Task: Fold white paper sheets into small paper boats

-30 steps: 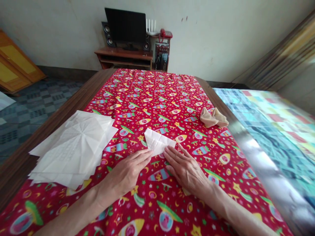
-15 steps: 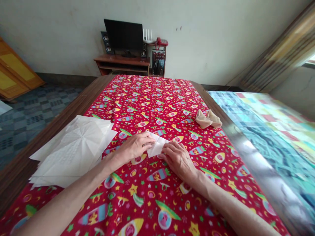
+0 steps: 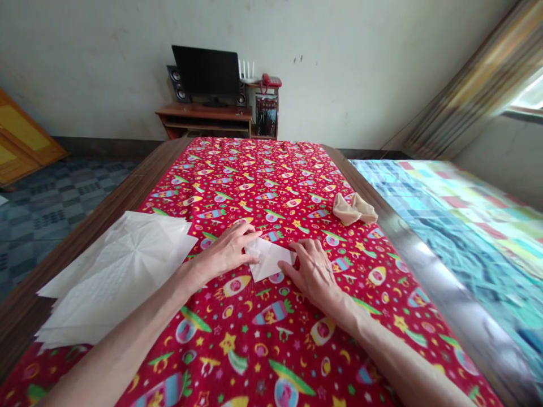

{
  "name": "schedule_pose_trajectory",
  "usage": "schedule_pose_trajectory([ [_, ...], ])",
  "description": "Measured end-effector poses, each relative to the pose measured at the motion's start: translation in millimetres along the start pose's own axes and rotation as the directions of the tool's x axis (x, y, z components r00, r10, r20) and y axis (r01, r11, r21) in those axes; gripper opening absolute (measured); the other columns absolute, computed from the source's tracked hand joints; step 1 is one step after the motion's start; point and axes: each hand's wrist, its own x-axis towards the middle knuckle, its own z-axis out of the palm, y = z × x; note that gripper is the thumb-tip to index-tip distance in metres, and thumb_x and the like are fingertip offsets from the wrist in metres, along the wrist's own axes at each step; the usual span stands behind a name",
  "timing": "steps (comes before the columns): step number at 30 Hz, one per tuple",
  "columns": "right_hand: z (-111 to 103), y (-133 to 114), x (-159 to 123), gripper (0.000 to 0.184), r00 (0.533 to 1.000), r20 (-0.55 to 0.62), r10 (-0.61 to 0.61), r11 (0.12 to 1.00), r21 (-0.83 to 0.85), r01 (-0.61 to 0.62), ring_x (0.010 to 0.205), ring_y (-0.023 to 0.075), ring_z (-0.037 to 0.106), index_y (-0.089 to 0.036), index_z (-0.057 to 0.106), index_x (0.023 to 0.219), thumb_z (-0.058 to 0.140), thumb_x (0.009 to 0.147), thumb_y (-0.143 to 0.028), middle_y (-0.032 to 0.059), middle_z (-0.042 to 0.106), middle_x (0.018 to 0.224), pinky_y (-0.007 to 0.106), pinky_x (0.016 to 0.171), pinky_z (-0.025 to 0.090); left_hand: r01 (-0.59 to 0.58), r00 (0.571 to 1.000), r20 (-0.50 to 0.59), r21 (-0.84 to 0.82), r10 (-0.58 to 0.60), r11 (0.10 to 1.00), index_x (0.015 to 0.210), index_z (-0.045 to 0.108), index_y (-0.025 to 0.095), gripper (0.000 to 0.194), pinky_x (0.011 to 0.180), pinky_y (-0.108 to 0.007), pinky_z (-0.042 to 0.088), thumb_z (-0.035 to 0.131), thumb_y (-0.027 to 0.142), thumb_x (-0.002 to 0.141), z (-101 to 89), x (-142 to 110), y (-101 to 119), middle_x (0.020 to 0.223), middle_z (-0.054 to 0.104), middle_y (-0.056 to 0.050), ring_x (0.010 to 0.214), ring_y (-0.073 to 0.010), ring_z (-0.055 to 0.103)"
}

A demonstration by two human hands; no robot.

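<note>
A small folded piece of white paper (image 3: 270,260) lies on the red patterned cloth (image 3: 263,339) in front of me. My left hand (image 3: 231,247) pinches its left corner between thumb and fingers. On the opposite side, my right hand (image 3: 311,265) has its thumb and bent fingers closed round the right corner. The paper's middle and its lower point show between the hands; both side corners are partly covered by fingers. To the left lies a stack of creased white paper sheets (image 3: 123,254), its lower edge partly behind my left forearm.
Two beige folded pieces (image 3: 354,209) sit near the cloth's right edge. Along both sides shows the dark wooden table edge (image 3: 159,161). Beyond the far end stands a desk (image 3: 203,113) with a monitor (image 3: 206,70) and a red telephone (image 3: 270,81). A bed (image 3: 458,226) is at the right.
My left hand has moved up from lying flat near the paper's lower edge to pinching its left corner. My right hand's fingers have curled round the right corner. The view has tilted upward slightly.
</note>
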Motion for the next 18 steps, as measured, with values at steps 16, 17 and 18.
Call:
schedule_pose_trajectory([
  [16, -4.6, -6.2, 1.9, 0.015, 0.996, 0.079, 0.039, 0.999, 0.026, -0.041, 0.079, 0.0196, 0.050, -0.019, 0.055, 0.086, 0.055, 0.089, -0.034, 0.0044, 0.055, 0.081, 0.031, 0.071, 0.041, 0.040, 0.999, 0.003, -0.059, -0.039, 0.997, 0.129, 0.052, 0.025, 0.062, 0.097, -0.037, 0.044, 0.074, 0.027, 0.072, 4.2, 2.6, -6.0, 0.106, 0.052, -0.004, 0.106, -0.0214, 0.051],
  [17, -3.2, -5.3, 2.6, 0.016, 0.995, 0.087, 0.050, 0.998, 0.035, -0.053, 0.078, 0.0191, 0.050, -0.019, 0.055, 0.085, 0.056, 0.089, -0.035, 0.0035, 0.055, 0.080, 0.030, 0.070, 0.040, 0.047, 0.999, 0.010, -0.055, -0.047, 0.997, 0.129, 0.052, 0.025, 0.062, 0.098, -0.037, 0.044, 0.075, 0.029, 0.071, 3.5, 3.3, -6.3, 0.107, 0.051, -0.004, 0.107, -0.0214, 0.050],
  [18, -1.6, -4.6, 3.2, 0.016, 0.994, 0.091, 0.058, 0.997, 0.050, -0.063, 0.077, 0.0185, 0.050, -0.020, 0.054, 0.083, 0.058, 0.088, -0.035, 0.0026, 0.055, 0.078, 0.029, 0.069, 0.039, 0.049, 0.999, 0.018, -0.057, -0.048, 0.997, 0.128, 0.053, 0.025, 0.061, 0.098, -0.037, 0.044, 0.075, 0.030, 0.071, 2.8, 4.1, -6.5, 0.109, 0.050, -0.004, 0.108, -0.0214, 0.050],
])
